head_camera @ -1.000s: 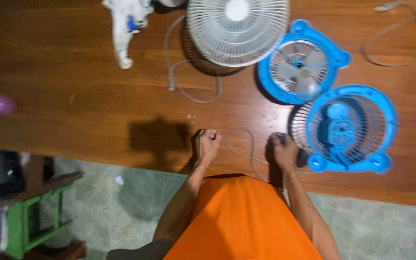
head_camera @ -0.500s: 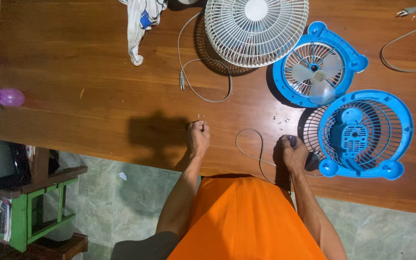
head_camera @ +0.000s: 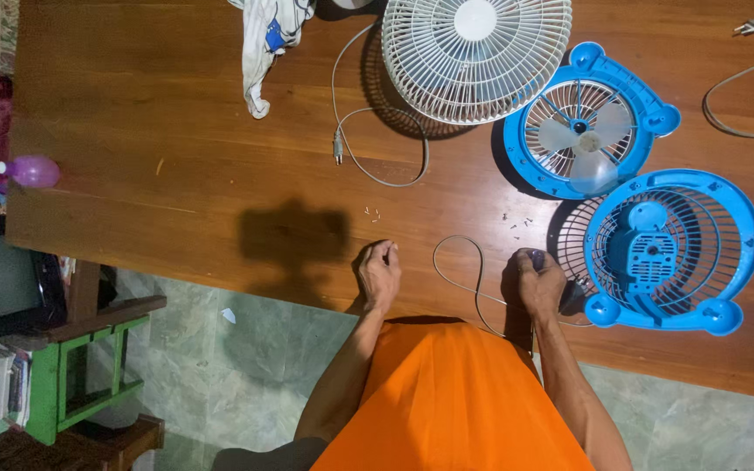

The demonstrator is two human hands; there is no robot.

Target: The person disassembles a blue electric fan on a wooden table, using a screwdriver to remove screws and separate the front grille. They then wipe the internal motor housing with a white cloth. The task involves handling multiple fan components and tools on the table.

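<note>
R hand, lower center-right of frame, is clenched on a small dark tool handle, tip not visible, resting on the wooden table just beside the blue fan rear housing. That housing lies face-down w/ its motor block in the middle and white wire grille showing at its left edge. L hand, lower center, is loosely curled w/ fingertips pinched together on the table edge; can't tell if anything small is in it. Thin grey cord loops betw the two hands. Tiny screws scattered just above the R hand; a few more bits above the L hand. Blue fan front w/ pale blades sits above the housing, touching-close. White fan grille at top center, its white cable and plug trailing left-down. Crumpled white cloth upper left. Another grey cable w/ plug upper right. Purple balloon at left table edge; green stool lower left on the floor.
</note>
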